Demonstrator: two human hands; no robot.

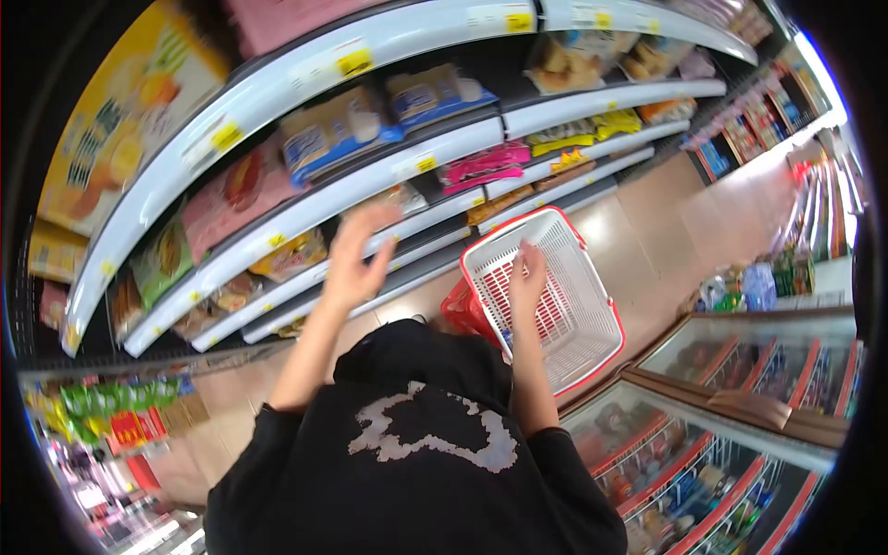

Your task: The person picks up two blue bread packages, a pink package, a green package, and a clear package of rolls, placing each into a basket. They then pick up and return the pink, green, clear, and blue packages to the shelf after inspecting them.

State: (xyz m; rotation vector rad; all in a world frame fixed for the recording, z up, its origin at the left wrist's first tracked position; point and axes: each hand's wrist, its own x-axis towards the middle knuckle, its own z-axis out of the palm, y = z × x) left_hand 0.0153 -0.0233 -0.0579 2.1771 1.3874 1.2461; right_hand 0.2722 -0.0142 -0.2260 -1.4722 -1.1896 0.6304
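My left hand (359, 254) is raised in front of the shelves, blurred, with its fingers apart and nothing seen in it. Nearest to it is a clear plastic package (400, 198) on a shelf. My right hand (527, 270) is over the white and red basket (585, 268), its fingers drawn together; whether they hold anything is too small to tell. The basket has a perforated wall and a red rim, and a red object (465, 310) shows beside it.
Curved white shelf edges (435, 165) cross the view, with blue and white packs (338, 139) and pink packs (486, 166). Glass-topped freezers (684, 462) stand at the lower right. Green bags (120, 398) hang at the left. Tiled floor (647, 231) shows beyond the basket.
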